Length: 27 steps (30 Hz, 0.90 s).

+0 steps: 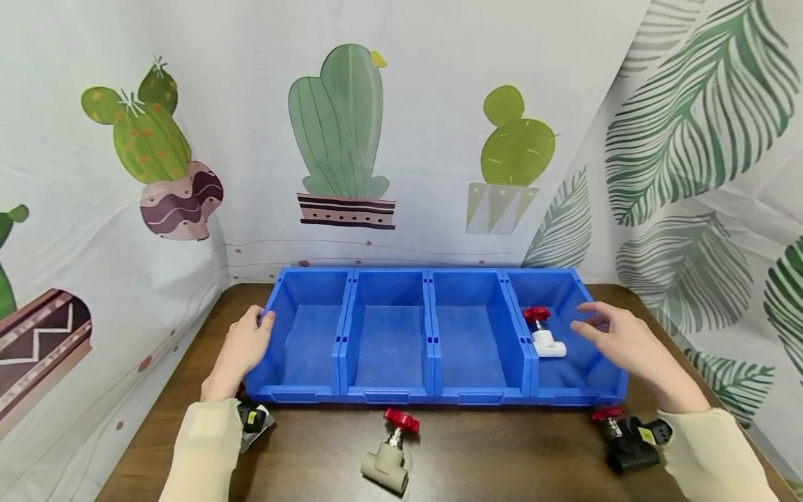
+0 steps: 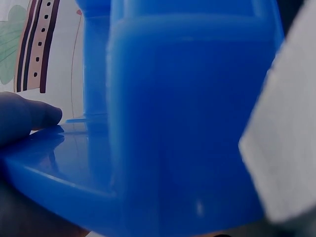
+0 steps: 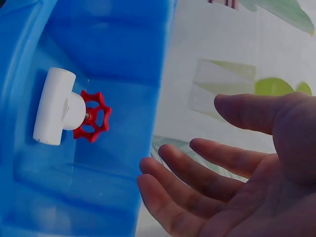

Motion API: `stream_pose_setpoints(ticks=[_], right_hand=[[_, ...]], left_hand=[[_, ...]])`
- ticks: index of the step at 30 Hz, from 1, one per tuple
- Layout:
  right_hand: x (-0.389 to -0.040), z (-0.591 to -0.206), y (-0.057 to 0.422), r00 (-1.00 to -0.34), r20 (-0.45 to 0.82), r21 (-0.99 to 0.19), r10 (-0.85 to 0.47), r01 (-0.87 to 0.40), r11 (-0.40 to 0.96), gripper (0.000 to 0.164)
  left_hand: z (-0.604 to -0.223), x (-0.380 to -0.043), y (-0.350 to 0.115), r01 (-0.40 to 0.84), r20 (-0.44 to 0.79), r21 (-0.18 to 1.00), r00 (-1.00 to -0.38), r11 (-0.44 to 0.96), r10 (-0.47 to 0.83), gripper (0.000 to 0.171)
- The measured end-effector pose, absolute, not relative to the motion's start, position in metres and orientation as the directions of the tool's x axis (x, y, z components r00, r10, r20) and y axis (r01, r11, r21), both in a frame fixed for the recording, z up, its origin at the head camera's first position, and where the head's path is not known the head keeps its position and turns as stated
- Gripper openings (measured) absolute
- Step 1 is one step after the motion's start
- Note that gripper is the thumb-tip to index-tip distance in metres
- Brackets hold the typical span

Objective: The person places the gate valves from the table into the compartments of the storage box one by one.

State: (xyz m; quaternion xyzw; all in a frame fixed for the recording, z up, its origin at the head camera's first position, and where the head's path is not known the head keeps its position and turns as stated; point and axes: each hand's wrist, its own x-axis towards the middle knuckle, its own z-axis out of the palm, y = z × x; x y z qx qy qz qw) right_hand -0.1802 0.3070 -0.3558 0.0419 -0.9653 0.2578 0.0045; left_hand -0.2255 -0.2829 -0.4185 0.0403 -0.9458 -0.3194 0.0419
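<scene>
A row of joined blue bins (image 1: 389, 396) stands on the table, with several compartments side by side. My left hand (image 1: 247, 341) grips the outer wall at the left end; in the left wrist view the thumb (image 2: 29, 116) lies over the rim. Inside the rightmost compartment rests a white pipe valve (image 1: 548, 343) with a red handwheel (image 3: 94, 116). Over that compartment's right wall hovers my right hand (image 1: 617, 339), fingers spread and relaxed, holding nothing. Its palm and fingers (image 3: 197, 187) show beside the bin in the right wrist view.
On the brown table (image 1: 326, 467) before the bins lies a beige valve (image 1: 385, 466) with a red handwheel. A black valve (image 1: 630, 440) with a red handwheel is near the right sleeve. Partly hidden by the left sleeve is a black-and-grey item (image 1: 254, 420). A printed cloth hangs behind.
</scene>
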Motion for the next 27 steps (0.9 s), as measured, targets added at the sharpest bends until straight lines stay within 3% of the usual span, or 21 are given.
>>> stream_pose_setpoints(ticks=[19,27], right_hand=[[-0.147,-0.368,0.356,-0.989,0.146,-0.528,0.007,-0.072,0.846,0.047],[-0.139,-0.383,0.367,-0.995,0.102,-0.516,0.016,-0.039,0.856,0.049]], left_hand=[[-0.421,-0.225,-0.283,-0.057,0.047,0.603,-0.993,0.796,-0.107,0.047],[-0.419,-0.225,-0.283,-0.053,0.049,0.604,-0.993,0.796,-0.104,0.048]])
